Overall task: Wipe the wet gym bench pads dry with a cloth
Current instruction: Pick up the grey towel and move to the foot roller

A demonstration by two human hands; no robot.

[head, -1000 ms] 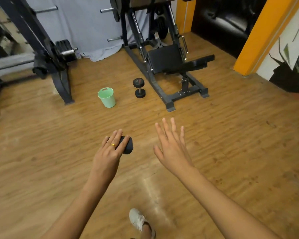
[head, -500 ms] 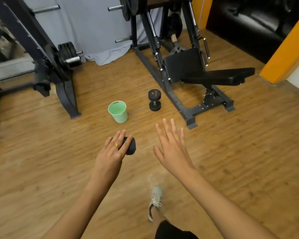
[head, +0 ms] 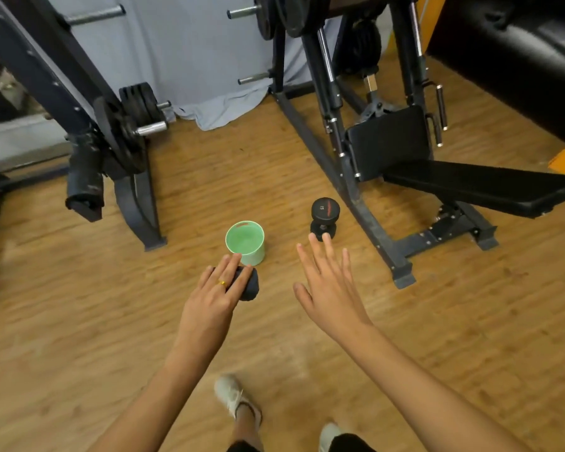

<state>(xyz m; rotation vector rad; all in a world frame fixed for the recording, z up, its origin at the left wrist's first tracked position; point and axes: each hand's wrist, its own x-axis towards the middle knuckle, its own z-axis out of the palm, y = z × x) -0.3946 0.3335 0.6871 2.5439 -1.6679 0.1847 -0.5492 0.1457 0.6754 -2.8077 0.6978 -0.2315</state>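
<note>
My left hand (head: 216,295) holds a small dark rolled cloth (head: 250,285) in the air above the wooden floor, fingers laid over its top. My right hand (head: 327,282) is beside it, empty, fingers straight and spread. The gym machine stands ahead to the right, with a black upright back pad (head: 388,141) and a long black seat pad (head: 480,187) reaching right. Both hands are well short of the pads. Wetness on the pads cannot be made out.
A green bucket (head: 245,243) stands on the floor just beyond my left hand. A black dumbbell (head: 325,212) lies next to the machine's floor frame (head: 402,275). A plate-loaded rack (head: 124,132) is at the left, a black sofa (head: 519,53) at the far right. My feet (head: 235,399) are below.
I have stepped closer to the machine, so the bucket, dumbbell and pads now appear nearer and larger. Both hands keep the same pose, the left still holding the cloth.
</note>
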